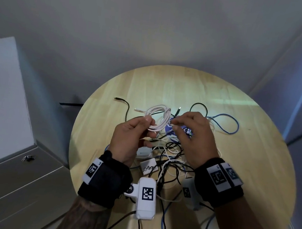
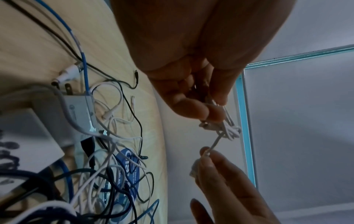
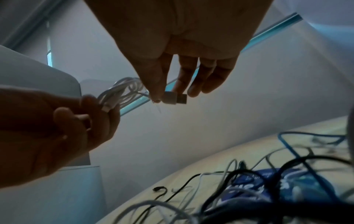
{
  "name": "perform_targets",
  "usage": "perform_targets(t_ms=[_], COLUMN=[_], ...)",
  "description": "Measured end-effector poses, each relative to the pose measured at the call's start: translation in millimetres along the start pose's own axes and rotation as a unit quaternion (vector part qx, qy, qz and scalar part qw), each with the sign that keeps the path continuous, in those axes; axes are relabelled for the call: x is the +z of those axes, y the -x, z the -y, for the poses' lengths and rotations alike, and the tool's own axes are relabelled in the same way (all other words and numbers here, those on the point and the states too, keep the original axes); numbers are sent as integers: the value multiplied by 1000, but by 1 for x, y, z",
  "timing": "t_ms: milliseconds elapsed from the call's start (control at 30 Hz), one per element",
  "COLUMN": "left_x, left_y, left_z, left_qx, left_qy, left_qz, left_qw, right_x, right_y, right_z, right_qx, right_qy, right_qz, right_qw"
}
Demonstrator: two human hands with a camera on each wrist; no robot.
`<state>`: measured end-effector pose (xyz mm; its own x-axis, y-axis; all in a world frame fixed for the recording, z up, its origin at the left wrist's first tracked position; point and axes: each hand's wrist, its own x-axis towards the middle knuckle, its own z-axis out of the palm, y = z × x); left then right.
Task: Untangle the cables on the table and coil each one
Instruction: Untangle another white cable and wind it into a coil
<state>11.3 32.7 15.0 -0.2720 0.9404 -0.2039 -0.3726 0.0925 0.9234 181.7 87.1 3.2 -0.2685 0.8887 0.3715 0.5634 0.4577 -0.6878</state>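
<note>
Above the round wooden table [image 1: 222, 95] I hold a coiled white cable [image 1: 158, 117]. My left hand [image 1: 149, 121] grips the coil's lower side between thumb and fingers; the left wrist view shows the gathered loops [image 2: 229, 128] under the fingertips. My right hand [image 1: 175, 125] pinches the cable's free end between thumb and forefinger. In the right wrist view that end is a USB plug [image 3: 175, 99], beside the coil [image 3: 118, 91]. A tangle of white, black and blue cables [image 1: 170, 158] lies on the table under both hands.
A blue cable [image 1: 232, 126] loops out to the right and a black one [image 1: 125, 104] trails to the back left. Two white chargers [image 1: 143, 152] lie in the tangle, over a blue round sticker [image 1: 170, 130]. A grey cabinet [image 1: 11, 174] stands left of the table.
</note>
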Motion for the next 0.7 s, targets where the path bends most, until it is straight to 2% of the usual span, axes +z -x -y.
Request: perform_targets(t_ms=[67,100,167,300,333,367,400,500,600,633,700], left_x=[3,5,8,13,13,13,13,14,8,4,-1], left_y=[0,1,1,3,2,2,3,4,2,0,-2], left_z=[1,2,3,1,1,1,1,-1,-4,-5,-6], left_qx=[-12,-15,-11,28,41,54,61,61,59,63,79], left_qy=[-2,-6,-25,-86,-106,-121,-127,-114,-104,-112,-147], left_qz=[16,18,18,3,-3,-8,-12,-23,-37,-41,-46], left_qw=[1000,1000,999,996,994,991,990,991,992,991,985], right_x=[4,6,11,16,16,16,16,16,10,5,-3], right_y=[2,2,2,2,2,2,1,1,3,3,2], right_z=[6,10,18,28,28,27,27,21,12,8,0], right_qx=[63,103,163,221,228,230,228,208,132,101,46], right_qy=[-107,-185,-320,-499,-524,-525,-503,-364,-183,-114,-22], right_qz=[-4,2,7,-18,-20,-18,-12,7,9,16,39], right_qw=[992,977,933,838,820,819,834,908,974,988,998])
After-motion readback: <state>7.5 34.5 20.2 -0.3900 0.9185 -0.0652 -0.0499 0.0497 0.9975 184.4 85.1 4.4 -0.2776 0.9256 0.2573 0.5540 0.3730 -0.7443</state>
